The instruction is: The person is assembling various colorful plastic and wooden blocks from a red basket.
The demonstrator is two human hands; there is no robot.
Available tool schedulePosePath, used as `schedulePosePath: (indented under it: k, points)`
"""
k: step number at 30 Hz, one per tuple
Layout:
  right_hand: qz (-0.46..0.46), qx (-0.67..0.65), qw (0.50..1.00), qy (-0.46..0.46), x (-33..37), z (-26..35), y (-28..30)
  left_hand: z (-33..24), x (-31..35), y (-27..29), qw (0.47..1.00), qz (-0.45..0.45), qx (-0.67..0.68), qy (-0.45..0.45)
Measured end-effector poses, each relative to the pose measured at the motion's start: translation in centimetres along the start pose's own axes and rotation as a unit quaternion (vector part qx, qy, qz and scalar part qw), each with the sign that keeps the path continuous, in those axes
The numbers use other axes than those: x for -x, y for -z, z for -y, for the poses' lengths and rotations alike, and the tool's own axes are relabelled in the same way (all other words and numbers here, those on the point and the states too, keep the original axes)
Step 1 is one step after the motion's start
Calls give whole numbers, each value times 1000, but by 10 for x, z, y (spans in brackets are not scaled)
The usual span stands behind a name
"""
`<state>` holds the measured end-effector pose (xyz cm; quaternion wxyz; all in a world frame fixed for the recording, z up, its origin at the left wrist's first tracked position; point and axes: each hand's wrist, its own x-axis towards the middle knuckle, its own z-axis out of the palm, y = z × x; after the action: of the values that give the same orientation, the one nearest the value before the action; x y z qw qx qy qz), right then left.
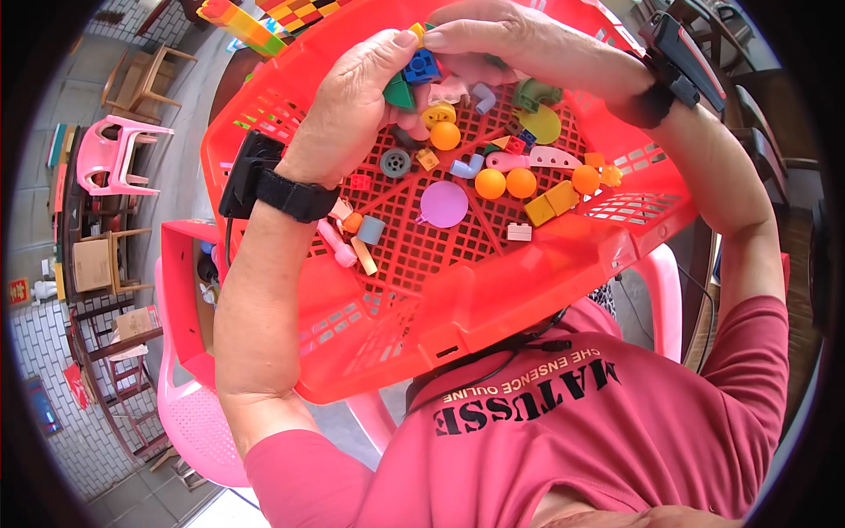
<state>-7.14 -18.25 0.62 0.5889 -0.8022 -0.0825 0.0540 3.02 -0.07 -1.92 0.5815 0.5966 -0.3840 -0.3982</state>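
Note:
My left hand (352,97) and my right hand (493,35) meet over the far part of a red plastic basket (528,286). They curl around a small cluster of toy building blocks: a blue block (422,66), a green block (399,94) and a yellow piece (417,32) between the thumb tips. The other fingers are partly hidden beneath. Loose toys lie on the grid floor below, among them orange balls (490,184), a purple disc (444,204), a grey wheel (395,162), yellow blocks (552,203) and a pink toy piece (336,243).
Beyond the basket's far left corner stands a stack of colourful blocks (242,26) beside a checkered block panel (299,12). A red box (185,299) sits left of the basket on a pink plastic chair (198,431). Farther left are a small pink chair (119,157) and wooden furniture.

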Motion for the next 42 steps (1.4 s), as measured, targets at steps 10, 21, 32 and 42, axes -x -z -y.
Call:
schedulePosePath:
  k: [10,21,32,42]
  points:
    - [-78,68,991,91,-6,-39,-6,8,-2,-5,998,-29,-41,-38]
    - [-28,-33,998,-49,-6,-31,-13,10,-4,-5,996,-60,-63,30]
    - [-44,53,997,-22,-6,-25,-11,6,-8,5,995,-7,55,80]
    - [-36,17,999,9,-2,-18,-13,10,-7,8,998,36,43,9]
